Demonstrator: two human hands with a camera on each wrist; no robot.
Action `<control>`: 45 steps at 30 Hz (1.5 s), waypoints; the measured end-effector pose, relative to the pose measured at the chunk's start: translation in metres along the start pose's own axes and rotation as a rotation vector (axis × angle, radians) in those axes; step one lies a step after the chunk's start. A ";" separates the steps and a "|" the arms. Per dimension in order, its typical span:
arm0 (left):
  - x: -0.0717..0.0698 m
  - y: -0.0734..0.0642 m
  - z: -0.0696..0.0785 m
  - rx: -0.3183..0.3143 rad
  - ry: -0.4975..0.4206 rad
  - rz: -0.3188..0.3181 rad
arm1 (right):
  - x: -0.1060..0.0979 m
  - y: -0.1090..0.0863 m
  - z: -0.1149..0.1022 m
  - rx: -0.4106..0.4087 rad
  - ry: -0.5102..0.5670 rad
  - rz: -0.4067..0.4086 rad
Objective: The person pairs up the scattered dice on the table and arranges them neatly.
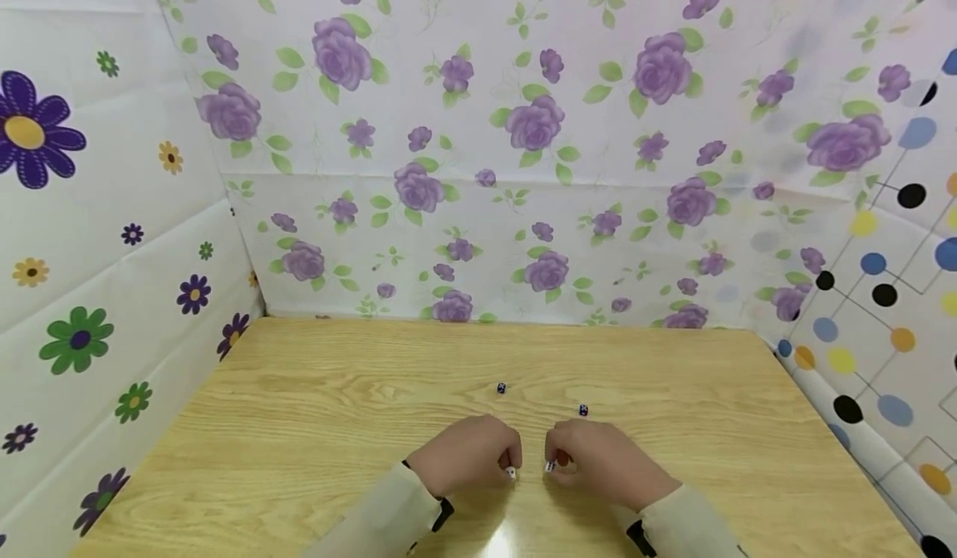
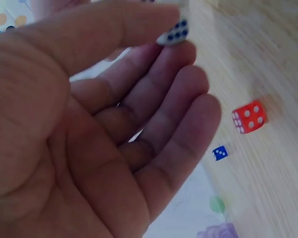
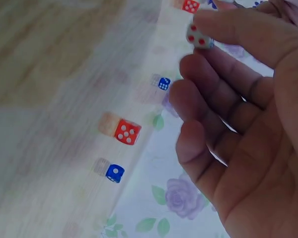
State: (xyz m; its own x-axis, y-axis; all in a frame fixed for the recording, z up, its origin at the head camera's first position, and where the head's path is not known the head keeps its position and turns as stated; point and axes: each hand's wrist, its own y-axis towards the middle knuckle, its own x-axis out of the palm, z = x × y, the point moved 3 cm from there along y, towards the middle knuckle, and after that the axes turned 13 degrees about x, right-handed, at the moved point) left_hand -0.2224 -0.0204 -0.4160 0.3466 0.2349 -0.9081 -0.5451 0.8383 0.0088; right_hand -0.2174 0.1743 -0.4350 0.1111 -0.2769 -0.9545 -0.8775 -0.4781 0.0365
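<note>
My left hand pinches a small white die between thumb and forefinger. In the left wrist view that die shows blue pips, and the other fingers curve loosely below. Opposite it, a short gap away, my right hand pinches another white die. Red pips mark the face of this die in the right wrist view. A red die lies on the table, partly covered by the right hand. The left wrist view also has a larger red die beside the left fingertips.
Beyond the hands, one blue die sits left of centre on the wooden table and a second blue die sits further right. Two red dice appear in the right wrist view, one nearer. Patterned cloth walls enclose the table.
</note>
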 end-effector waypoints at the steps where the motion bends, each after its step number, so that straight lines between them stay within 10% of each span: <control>1: 0.001 -0.001 0.001 0.003 -0.011 -0.011 | 0.001 -0.001 -0.001 -0.010 0.003 -0.010; 18: 0.022 -0.003 0.001 0.099 -0.095 -0.113 | 0.017 -0.009 -0.009 -0.078 0.150 -0.195; 45: 0.020 -0.002 -0.004 0.026 -0.127 -0.150 | 0.015 -0.003 -0.012 -0.005 0.301 -0.400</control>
State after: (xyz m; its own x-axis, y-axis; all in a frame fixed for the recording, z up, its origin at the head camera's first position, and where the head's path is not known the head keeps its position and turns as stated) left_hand -0.2172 -0.0189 -0.4359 0.5163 0.1654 -0.8403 -0.4613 0.8804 -0.1101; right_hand -0.2076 0.1618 -0.4454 0.5685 -0.2990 -0.7664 -0.7365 -0.6000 -0.3123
